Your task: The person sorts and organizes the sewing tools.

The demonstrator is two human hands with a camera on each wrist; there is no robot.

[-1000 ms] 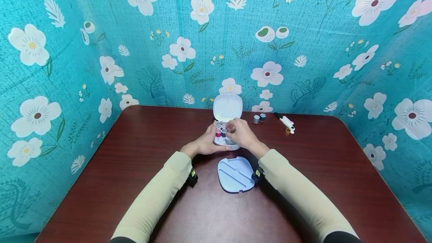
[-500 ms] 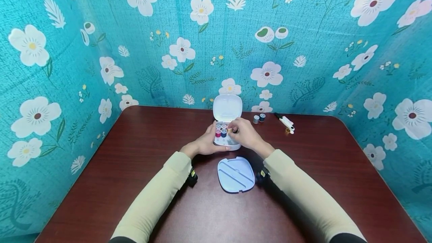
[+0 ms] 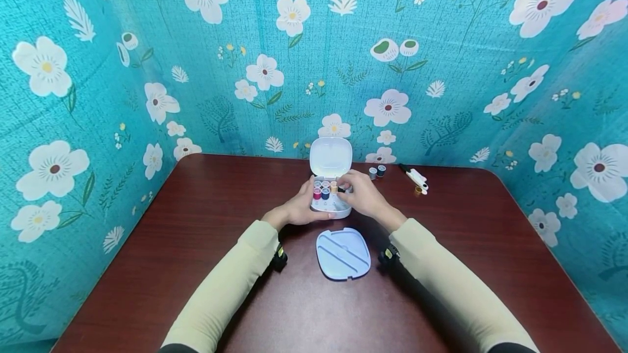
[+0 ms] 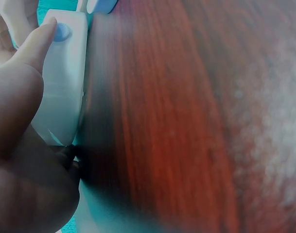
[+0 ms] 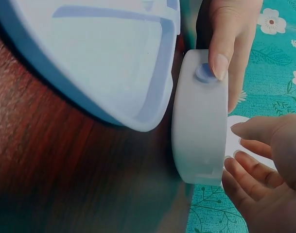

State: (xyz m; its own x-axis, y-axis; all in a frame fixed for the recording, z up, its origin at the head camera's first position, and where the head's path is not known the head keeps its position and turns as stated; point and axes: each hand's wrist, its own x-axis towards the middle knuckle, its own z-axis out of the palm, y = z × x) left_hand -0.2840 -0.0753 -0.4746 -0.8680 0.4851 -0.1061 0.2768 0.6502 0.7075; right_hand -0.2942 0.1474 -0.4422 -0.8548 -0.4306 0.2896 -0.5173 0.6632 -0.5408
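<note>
A small white case (image 3: 337, 212) stands with its lid (image 3: 331, 156) raised. My left hand (image 3: 299, 207) grips its left side, the thumb lying along the front beside a blue button (image 5: 203, 74). Inside the case are upright thread spools: a pink spool (image 3: 317, 193), a navy spool (image 3: 325, 194), a cream spool (image 3: 334, 187) and paler ones behind. My right hand (image 3: 362, 192) hovers at the case's right side, fingertips around a dark spool (image 3: 340, 190). Seen from the right wrist, its thumb and fingers are apart with nothing visible between them. The case interior is hidden there.
A light blue tray (image 3: 343, 254) lies in front of the case. At the back right are a grey spool (image 3: 373, 173), a dark spool (image 3: 381, 170), a white-and-black tool (image 3: 415, 178) and a golden item (image 3: 418, 190). A floral curtain borders the brown table (image 3: 216, 206).
My right hand has drawn rightward from the cream spool it pinched half a second ago, which now stands uncovered in the case. The left hand has stayed put.
</note>
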